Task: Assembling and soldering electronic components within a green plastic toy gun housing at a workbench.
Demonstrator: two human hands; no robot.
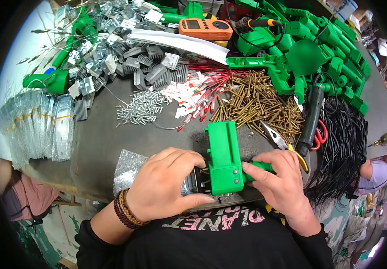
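Observation:
In the middle of the bench, close to my body, a green plastic housing [225, 157] lies with its long trough pointing away from me and two round screw heads showing. My right hand [283, 179] is closed around its stubby handle, thumb against the body. My left hand [162, 179] grips a dark boxy part with a shiny side [189, 184], held up to the housing's left side; short metal pins show between the two. Most of that part is hidden by my fingers. Beside my left hand lies a piece of clear bubble wrap [127, 168].
Beyond my hands are piles of small silver screws [142, 107], long brass-coloured screws [258, 101], red-wired parts [193, 92] and grey finned blocks [155, 71]. Pliers [278, 136], a black cylindrical tool [312, 116] and black cables [339, 148] lie right; an orange multimeter [206, 29] sits behind.

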